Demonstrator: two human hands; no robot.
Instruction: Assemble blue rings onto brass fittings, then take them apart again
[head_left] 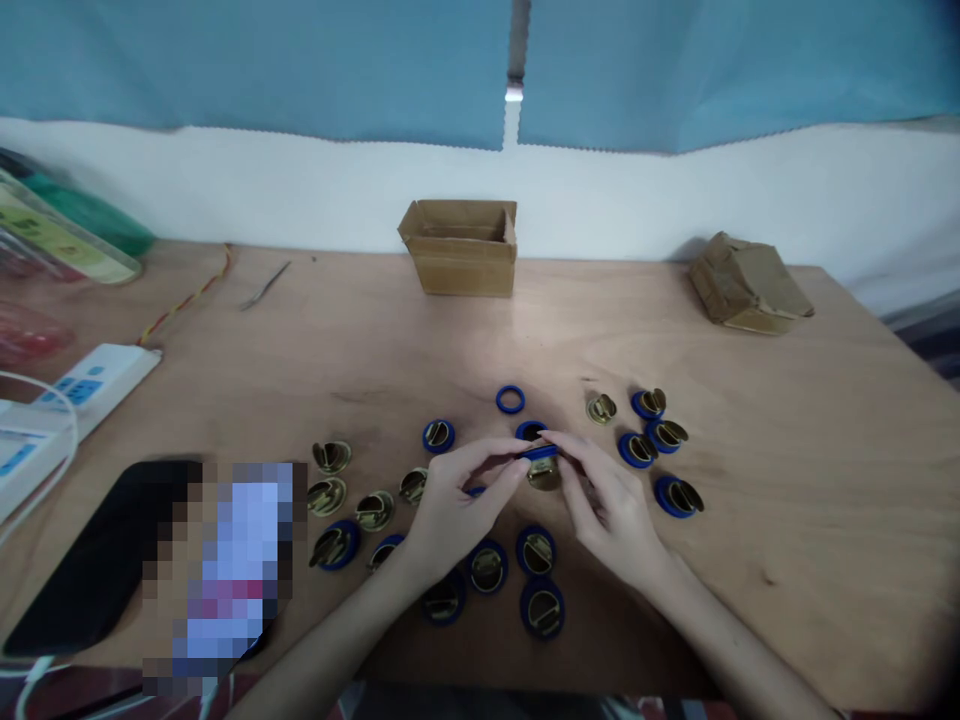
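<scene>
My left hand [469, 495] and my right hand [611, 500] meet at the middle of the table. Between their fingertips is a round brass-coloured metal fitting with a blue ring [541, 453] around it. Both hands are closed in a pinch, one on each side, and the fitting is held tilted above the table. Just behind it lies another fitting with a blue ring [531, 430], partly hidden by the fingers. A loose blue ring [511, 400] lies flat farther back. To the right of it sits a brass fitting without a ring [601, 408].
Several blue-ringed fittings [637, 449] lie at right, and more [487, 566] in front. Plain brass fittings [374, 511] lie at left. An open cardboard box [469, 268], a crumpled box [750, 285], tweezers [265, 286], a power strip [112, 380] and a black phone [97, 560] surround them.
</scene>
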